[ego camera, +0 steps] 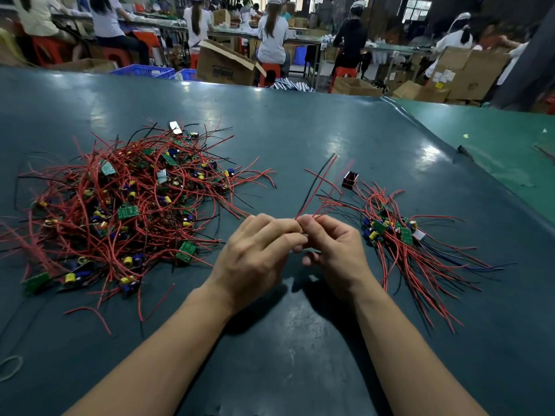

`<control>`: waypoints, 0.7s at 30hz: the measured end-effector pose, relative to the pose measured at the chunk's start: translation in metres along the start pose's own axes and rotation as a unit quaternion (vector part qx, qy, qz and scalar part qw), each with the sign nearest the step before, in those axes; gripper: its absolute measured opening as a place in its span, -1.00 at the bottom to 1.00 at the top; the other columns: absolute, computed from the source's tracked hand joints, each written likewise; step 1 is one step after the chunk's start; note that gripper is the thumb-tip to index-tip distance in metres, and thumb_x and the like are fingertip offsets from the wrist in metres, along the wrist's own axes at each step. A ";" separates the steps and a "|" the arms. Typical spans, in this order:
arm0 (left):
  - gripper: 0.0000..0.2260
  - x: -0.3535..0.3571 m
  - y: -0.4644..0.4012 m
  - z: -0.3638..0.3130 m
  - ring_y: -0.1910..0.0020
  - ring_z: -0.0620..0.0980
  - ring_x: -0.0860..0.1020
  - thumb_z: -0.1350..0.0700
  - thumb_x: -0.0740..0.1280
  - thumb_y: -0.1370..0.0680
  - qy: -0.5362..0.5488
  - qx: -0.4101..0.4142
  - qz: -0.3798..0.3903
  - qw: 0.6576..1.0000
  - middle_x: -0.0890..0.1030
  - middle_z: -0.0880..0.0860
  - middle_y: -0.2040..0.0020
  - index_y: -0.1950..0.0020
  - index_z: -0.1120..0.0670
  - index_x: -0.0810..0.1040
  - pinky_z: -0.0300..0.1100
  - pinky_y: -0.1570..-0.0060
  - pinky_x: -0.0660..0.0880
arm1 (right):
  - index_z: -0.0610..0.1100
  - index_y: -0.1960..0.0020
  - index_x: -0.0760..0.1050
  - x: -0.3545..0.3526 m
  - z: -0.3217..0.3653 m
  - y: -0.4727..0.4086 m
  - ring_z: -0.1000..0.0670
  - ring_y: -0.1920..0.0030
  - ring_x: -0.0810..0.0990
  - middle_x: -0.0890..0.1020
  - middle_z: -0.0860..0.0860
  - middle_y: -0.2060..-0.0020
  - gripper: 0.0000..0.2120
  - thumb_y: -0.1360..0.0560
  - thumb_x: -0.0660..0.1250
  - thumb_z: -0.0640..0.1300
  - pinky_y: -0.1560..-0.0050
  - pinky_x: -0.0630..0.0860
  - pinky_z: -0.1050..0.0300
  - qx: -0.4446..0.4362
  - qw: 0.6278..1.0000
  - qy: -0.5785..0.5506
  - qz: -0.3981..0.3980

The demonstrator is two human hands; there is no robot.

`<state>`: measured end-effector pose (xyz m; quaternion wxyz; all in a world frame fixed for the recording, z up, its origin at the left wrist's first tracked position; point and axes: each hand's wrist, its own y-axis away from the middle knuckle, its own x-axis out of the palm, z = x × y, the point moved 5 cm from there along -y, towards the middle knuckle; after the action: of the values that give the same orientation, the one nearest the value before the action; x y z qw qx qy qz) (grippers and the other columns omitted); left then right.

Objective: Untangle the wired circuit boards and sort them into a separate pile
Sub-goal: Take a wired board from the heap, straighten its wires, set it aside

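Two piles: tangled one toward left edge of tabletop (300,121), sorted one toward right edge, hands between them near the near edge.
Rubber band (10,367): pale loop, near-left corner, well apart from all else.
Tangled pile (120,205): big heap of red and black wires, green boards, yellow and blue parts mixed through; loose wire ends splay out on every side.
Left hand (258,253): fingers curled, tips pinching wires, touching the right hand's fingertips.
Held wires (315,187): red and black strands rising from the pinch toward the far edge; board itself hidden by fingers.
Right hand (333,250): fingers curled, pinching the same wires.
Dark red block (350,179): small, at far end of sorted pile.
Sorted pile (399,235): fewer boards, bunched together, wires fanning toward near-right.
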<state>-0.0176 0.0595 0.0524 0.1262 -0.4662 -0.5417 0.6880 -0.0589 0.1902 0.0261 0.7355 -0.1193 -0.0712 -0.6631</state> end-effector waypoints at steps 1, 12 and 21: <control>-0.87 -0.001 0.001 0.000 0.12 0.17 0.58 0.34 0.41 -0.48 0.015 -0.016 -0.010 1.000 0.64 0.13 -0.05 0.00 0.22 0.66 0.02 0.09 0.53 | -0.19 0.13 0.62 -0.001 0.001 0.001 0.06 0.41 0.59 0.66 -0.02 0.33 -0.86 -0.56 0.33 -0.20 0.53 0.47 0.27 -0.006 1.000 0.009 -0.012; -0.83 0.004 0.011 0.033 0.19 -0.06 0.63 0.16 0.42 -0.48 0.210 -0.332 -0.015 0.920 0.65 -0.02 0.12 -0.06 0.14 0.62 -0.08 0.20 0.59 | -0.06 0.05 0.66 0.006 0.000 0.005 0.00 0.35 0.65 0.72 0.02 0.22 -0.83 -0.55 0.34 -0.28 0.50 0.51 0.23 -0.052 0.995 0.083 -0.030; -0.85 0.011 0.020 0.046 0.16 -0.01 0.67 0.29 0.47 -0.47 0.284 -0.408 -0.024 0.867 0.68 0.01 0.16 0.06 0.09 0.59 -0.15 0.08 0.59 | -0.10 -0.03 0.65 0.005 -0.002 0.003 -0.06 0.29 0.70 0.73 0.02 0.11 -0.87 -0.57 0.32 -0.19 0.52 0.54 0.19 -0.007 0.999 -0.001 -0.045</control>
<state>-0.0524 0.0305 0.0288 0.0895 -0.6385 -0.7259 0.2397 -0.0554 0.1851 0.0250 0.7043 -0.1217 -0.0728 -0.6956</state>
